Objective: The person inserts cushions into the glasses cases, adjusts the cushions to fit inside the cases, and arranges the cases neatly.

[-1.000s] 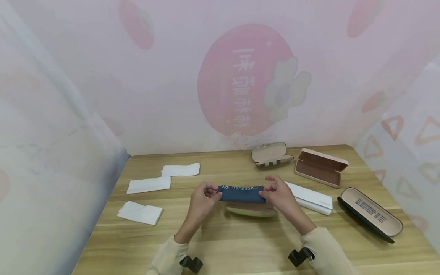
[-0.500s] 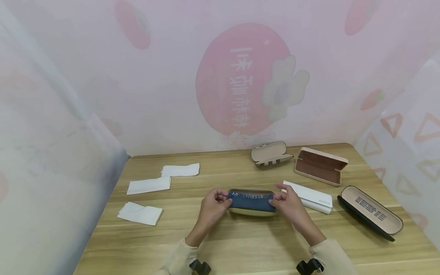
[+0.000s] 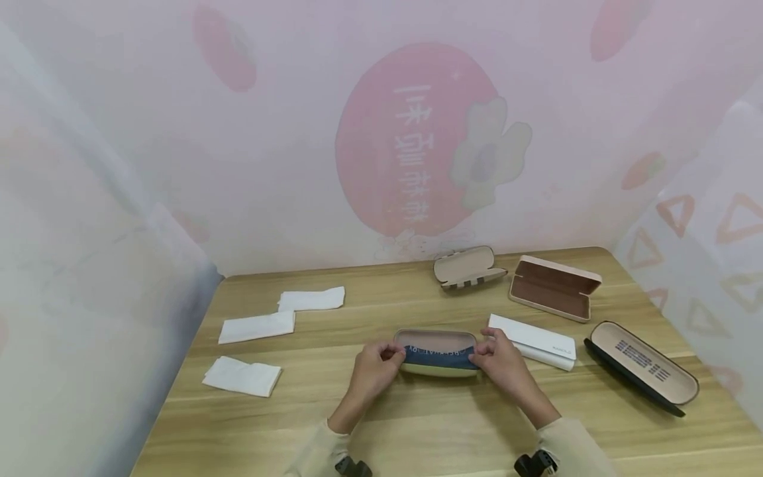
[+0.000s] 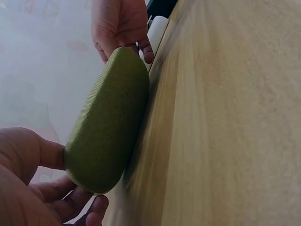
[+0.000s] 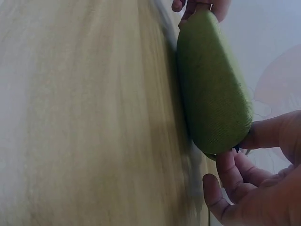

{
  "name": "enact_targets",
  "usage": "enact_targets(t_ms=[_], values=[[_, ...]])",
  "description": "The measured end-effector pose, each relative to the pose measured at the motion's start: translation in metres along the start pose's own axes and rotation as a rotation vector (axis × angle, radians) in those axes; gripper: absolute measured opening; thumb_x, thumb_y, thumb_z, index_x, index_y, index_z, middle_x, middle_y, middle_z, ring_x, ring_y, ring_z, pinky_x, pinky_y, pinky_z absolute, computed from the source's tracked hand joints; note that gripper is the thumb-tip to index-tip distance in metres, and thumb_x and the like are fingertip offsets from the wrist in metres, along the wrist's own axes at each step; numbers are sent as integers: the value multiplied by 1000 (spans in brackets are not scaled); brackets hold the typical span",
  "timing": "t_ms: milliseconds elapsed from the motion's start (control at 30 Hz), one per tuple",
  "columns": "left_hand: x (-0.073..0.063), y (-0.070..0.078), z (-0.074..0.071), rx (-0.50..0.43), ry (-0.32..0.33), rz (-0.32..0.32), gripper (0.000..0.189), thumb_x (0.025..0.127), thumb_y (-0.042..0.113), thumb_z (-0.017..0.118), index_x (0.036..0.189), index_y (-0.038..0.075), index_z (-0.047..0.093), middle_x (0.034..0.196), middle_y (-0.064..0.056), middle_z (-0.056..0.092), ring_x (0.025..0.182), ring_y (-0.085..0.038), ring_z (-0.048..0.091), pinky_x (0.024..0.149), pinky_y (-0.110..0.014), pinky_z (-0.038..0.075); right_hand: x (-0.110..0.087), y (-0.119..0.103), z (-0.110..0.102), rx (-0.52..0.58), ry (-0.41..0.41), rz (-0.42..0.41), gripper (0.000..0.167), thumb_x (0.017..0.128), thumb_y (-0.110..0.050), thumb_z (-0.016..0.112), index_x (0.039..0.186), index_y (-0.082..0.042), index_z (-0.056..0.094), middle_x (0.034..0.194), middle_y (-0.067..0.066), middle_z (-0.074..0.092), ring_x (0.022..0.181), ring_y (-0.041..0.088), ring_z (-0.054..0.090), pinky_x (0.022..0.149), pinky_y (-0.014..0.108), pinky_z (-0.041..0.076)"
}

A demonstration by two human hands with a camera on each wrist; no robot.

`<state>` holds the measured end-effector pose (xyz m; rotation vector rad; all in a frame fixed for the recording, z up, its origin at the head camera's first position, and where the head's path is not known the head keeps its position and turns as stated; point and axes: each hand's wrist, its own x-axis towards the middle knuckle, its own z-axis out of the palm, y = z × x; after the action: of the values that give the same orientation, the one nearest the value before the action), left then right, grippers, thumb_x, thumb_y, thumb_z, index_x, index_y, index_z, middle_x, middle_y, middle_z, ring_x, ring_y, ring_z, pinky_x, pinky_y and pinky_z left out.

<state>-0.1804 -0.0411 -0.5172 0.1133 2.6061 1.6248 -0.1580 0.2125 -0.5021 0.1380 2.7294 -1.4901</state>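
Cloth (image 3: 438,358), pinched by our left hand (image 3: 373,371) and right hand (image 3: 503,366), seems half-inside the green case (image 4: 107,125); white cloths (image 3: 257,326) at nine o'clock remain.

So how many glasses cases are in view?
5: the green case in the middle, the white case to its right, the black case farthest right, the brown-lined case behind the white one, the striped case left of that.

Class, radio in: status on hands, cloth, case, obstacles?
Left hand, right hand at opposite ends of blue cloth. Cloth at mouth of open green case. Nothing visibly in the way.
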Motion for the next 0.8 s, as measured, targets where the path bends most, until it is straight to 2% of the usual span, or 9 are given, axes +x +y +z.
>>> enact_targets(t_ms=[167, 300, 400, 467, 667, 700, 800], values=[[-2, -4, 0, 3, -15, -16, 15, 92, 17, 69, 95, 5, 77, 88, -3, 70, 80, -13, 59, 73, -28, 50, 1, 0, 5, -61, 32, -45, 46, 88, -5, 73, 127, 10, 55, 93, 7, 75, 96, 27, 69, 100, 54, 47], [-3, -6, 0, 5, -40, -9, 16, 92, 18, 69, 95, 5, 78, 87, -3, 70, 80, -12, 58, 72, -26, 49, 1, -1, 10, -148, 63, -63, 46, 86, -3, 74, 128, 10, 59, 91, 6, 75, 86, 21, 70, 86, 45, 55], [-3, -7, 0, 6, -59, -6, 16, 93, 18, 68, 95, 6, 79, 88, -2, 70, 81, -12, 57, 72, -26, 49, 1, -2, 12, -210, 76, -80, 47, 86, -1, 74, 129, 10, 61, 89, 8, 74, 79, 18, 68, 74, 38, 56], [-3, -8, -1, 12, -65, 1, 16, 93, 18, 68, 96, 6, 78, 89, -2, 70, 82, -12, 58, 73, -26, 49, 1, -2, 13, -234, 85, -99, 47, 86, -2, 75, 129, 12, 61, 89, 8, 74, 76, 17, 67, 71, 36, 56], [-4, -10, -1, 44, -52, 66, 14, 93, 15, 67, 97, 6, 77, 93, -4, 73, 84, -12, 60, 76, -24, 50, 0, 1, 13, -268, 114, -145, 42, 86, -7, 78, 122, 11, 66, 87, 8, 68, 79, 17, 62, 74, 35, 53], [-4, -10, -2, 48, -45, 75, 14, 93, 14, 67, 98, 6, 77, 94, -4, 73, 84, -11, 60, 76, -24, 51, 0, 2, 12, -275, 115, -148, 36, 87, -9, 78, 117, 9, 68, 86, 7, 66, 78, 17, 60, 74, 35, 51], [-5, -10, -5, 56, -17, 95, 15, 93, 13, 67, 101, 6, 78, 96, -4, 73, 84, -10, 61, 75, -22, 51, 1, 4, 11, -280, 132, -150, 33, 90, -15, 77, 113, 8, 70, 83, 6, 61, 76, 16, 53, 73, 34, 47]])
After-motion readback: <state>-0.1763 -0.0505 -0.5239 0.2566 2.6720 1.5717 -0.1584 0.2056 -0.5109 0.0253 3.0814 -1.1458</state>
